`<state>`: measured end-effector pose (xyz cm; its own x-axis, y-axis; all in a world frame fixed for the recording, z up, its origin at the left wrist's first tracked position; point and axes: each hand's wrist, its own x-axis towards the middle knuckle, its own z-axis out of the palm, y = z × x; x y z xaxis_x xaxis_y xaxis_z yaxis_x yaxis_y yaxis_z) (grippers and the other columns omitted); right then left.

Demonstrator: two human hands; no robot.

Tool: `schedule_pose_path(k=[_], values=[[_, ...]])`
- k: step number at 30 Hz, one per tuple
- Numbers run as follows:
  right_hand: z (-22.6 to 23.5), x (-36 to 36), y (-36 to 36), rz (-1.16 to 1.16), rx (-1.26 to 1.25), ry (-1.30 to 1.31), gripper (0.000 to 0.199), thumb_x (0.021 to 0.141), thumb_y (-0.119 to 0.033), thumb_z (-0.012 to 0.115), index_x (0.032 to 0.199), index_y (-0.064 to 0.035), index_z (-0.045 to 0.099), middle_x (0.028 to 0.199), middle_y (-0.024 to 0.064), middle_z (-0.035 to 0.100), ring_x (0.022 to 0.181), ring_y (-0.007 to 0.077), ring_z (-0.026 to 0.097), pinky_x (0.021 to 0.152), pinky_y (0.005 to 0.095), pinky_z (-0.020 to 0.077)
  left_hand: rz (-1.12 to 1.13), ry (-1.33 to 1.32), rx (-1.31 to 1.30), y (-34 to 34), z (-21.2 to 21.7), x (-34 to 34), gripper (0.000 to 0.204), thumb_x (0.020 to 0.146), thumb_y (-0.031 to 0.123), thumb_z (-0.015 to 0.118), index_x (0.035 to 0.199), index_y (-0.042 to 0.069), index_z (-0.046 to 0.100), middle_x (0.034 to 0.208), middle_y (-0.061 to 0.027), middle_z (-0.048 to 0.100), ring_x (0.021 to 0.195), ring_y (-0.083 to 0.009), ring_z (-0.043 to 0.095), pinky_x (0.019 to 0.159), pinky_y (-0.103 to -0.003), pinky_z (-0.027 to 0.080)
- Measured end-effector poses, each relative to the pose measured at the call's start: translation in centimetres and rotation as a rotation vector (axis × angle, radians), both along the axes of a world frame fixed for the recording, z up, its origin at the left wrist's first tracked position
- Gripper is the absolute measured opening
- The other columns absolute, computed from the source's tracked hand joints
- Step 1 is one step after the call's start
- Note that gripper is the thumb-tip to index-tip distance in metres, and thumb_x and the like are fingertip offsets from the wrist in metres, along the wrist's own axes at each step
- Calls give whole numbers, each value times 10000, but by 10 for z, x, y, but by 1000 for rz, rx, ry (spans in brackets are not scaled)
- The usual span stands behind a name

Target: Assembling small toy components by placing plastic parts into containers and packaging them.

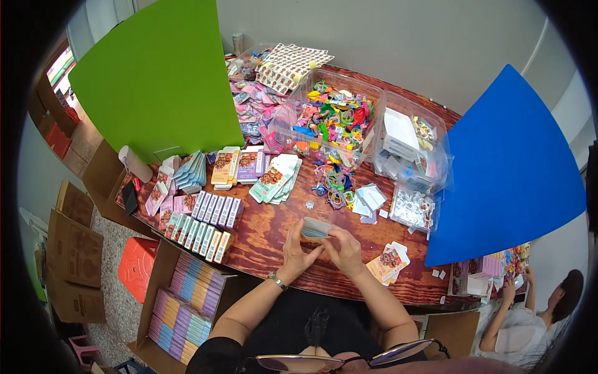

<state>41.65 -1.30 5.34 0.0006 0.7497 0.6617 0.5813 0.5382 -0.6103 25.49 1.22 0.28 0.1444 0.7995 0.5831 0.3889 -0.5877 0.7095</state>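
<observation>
Both my hands hold a small cardboard box [316, 228] just above the table's near edge. Its top end is unfolded, with a pale flap standing up. My left hand [295, 254], a watch on its wrist, is closed round the left side. On the other side my right hand [344, 252] pinches the rim by the flap. The box's inside is mostly hidden. To the right of my hands lie flat printed cartons [387, 264]. A small silvery piece [309, 204] rests beyond the box, near a pile of colourful hair ties [335, 186] and white cards [370, 199].
Finished-looking small boxes [205, 239] stand in rows at left, below flat green cartons [275, 181]. Clear bins [380, 93] hold colourful trinkets. A green panel [162, 75] and a blue panel [507, 168] flank the table. A co-worker [520, 327] sits at far right; an open carton [159, 262] holds packed boxes.
</observation>
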Motion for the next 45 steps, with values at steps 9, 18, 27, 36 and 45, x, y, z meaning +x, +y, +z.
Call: schedule_pose_path(k=[9,18,27,36,45], values=[[-37,6,-12,69,-132,-27,258,847,-13,741,1103,-27,715,1111,143,675,943,308,681,791,373,554,-71,-10,-41,-8,-45,-8,956,734,154,907,1486,107,318,1209,-204,652,1048,-353,697,843,-412,589],[-42,31,-15,160,-268,-24,238,874,28,694,1105,-30,707,1139,152,677,1031,314,681,868,366,561,-288,-8,37,-5,-38,-28,705,808,-15,786,1423,80,456,1394,-238,557,1142,-380,660,894,-415,588],[-28,33,-9,322,-261,-121,251,865,-10,710,1114,-31,692,1112,153,670,978,311,674,828,382,556,-316,75,-4,2,-15,-42,383,828,38,779,1194,43,664,1209,-177,663,1040,-331,697,841,-380,599],[-14,37,20,352,-321,-482,258,871,-101,719,1122,-79,663,1105,121,674,925,309,689,767,388,566,-318,-1,-74,3,-9,-40,262,849,34,758,1106,29,706,1135,-151,690,998,-310,703,814,-358,581],[4,23,19,418,-232,-248,266,882,-163,733,1145,-130,718,991,87,696,851,295,678,751,386,559,-275,-81,-166,-3,-16,-36,256,847,23,762,1095,18,696,1136,-170,702,978,-300,719,811,-346,585]])
